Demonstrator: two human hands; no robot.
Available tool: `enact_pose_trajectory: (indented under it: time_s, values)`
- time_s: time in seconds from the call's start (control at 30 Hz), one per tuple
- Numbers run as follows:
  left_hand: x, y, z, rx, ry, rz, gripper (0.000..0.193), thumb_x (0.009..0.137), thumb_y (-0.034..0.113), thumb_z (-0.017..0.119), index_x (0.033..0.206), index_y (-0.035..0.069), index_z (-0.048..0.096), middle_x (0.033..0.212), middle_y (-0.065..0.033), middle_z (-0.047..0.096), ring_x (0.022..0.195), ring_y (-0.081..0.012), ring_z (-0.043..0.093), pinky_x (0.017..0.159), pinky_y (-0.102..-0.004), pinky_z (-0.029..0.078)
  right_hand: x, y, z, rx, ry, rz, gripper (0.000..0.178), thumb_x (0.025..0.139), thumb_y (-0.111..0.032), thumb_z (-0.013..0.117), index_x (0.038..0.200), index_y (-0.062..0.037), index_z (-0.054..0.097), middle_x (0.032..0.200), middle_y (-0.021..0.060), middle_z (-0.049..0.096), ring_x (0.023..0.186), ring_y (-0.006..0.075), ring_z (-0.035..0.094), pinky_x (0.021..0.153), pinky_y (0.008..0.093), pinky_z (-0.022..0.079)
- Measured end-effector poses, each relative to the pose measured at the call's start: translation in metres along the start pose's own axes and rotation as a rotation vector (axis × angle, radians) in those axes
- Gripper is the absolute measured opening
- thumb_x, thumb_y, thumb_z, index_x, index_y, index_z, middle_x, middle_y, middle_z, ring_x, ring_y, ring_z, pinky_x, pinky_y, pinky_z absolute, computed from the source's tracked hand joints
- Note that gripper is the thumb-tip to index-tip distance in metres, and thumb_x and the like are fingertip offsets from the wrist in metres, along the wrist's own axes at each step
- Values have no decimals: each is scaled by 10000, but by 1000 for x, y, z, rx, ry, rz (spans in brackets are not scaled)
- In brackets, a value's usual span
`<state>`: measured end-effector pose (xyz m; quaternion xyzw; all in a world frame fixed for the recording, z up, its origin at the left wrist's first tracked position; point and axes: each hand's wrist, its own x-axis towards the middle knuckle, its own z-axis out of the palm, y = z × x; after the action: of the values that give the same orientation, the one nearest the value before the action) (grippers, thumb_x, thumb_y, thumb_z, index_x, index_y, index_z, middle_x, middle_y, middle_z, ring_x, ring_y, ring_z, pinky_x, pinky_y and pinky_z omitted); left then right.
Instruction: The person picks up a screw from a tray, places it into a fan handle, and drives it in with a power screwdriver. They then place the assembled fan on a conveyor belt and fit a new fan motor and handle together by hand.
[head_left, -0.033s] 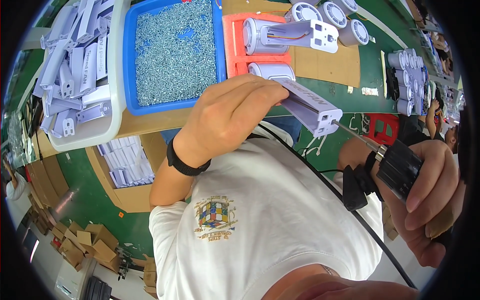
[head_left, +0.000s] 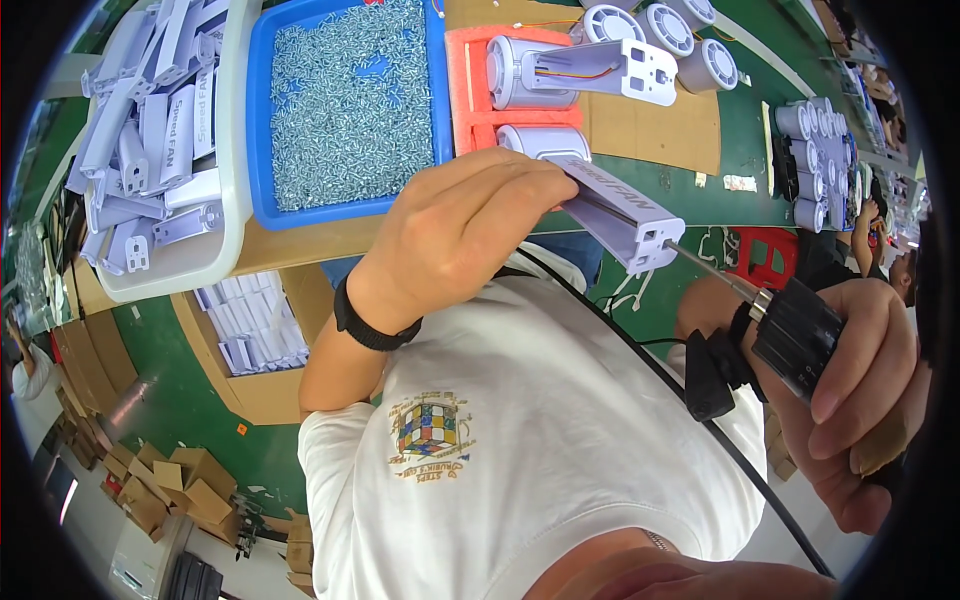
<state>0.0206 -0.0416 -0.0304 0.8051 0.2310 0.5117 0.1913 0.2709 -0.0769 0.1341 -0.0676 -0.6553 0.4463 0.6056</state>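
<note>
My left hand (head_left: 470,225) grips a pale lilac plastic fan handle (head_left: 615,197), its fingers wrapped over the part near the fan body (head_left: 540,141). That body sits in an orange foam holder (head_left: 468,100). My right hand (head_left: 865,370) is closed around an electric screwdriver (head_left: 797,335) with a black ringed collar. The long metal bit (head_left: 715,268) meets the handle's outer end plate, and a thin rod shows in the open channel beyond it. Where the tip ends is hidden behind my left fingers. Beside it, a second fan (head_left: 535,75) lies in the holder with red and yellow wires along its handle.
A blue tray (head_left: 258,130) full of small screws stands left of the holder. Farther left is a white bin (head_left: 232,200) of loose handles. Several fan heads (head_left: 708,65) lie on cardboard at the back. A black cable (head_left: 640,350) crosses my shirt. A red stool (head_left: 765,255) stands beyond.
</note>
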Motion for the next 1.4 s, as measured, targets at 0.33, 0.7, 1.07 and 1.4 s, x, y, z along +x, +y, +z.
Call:
enact_pose_trajectory:
  time_s: [0.33,0.7,1.07,1.4]
  values:
    - [0,-2,-1,-70,-10,6,280,769,-17,709,1046,-36,669,941,-154,716,804,-309,703,676,-367,589,8,18,12,-44,-25,-13,349,787,-365,814,646,-119,610,745,-8,671,583,115,690,580,230,600]
    - [-4,-1,-4,78,29,-68,399,647,29,867,1015,4,716,1008,-111,716,747,-243,654,624,-332,521,6,13,20,-95,-66,-11,364,799,-394,823,676,-112,628,780,-4,678,601,116,693,597,234,598]
    - [-10,0,4,83,22,-152,389,651,61,863,1008,10,718,1107,-104,680,729,-220,591,630,-333,498,1,0,5,-130,-100,7,376,808,-414,827,697,-108,638,805,-5,681,616,114,694,607,236,592]
    - [-8,2,4,85,19,-165,386,650,54,864,1002,6,714,1102,-104,680,736,-219,598,631,-331,504,0,3,7,-182,-102,21,378,814,-421,823,706,-115,629,813,-17,678,625,108,692,605,233,573]
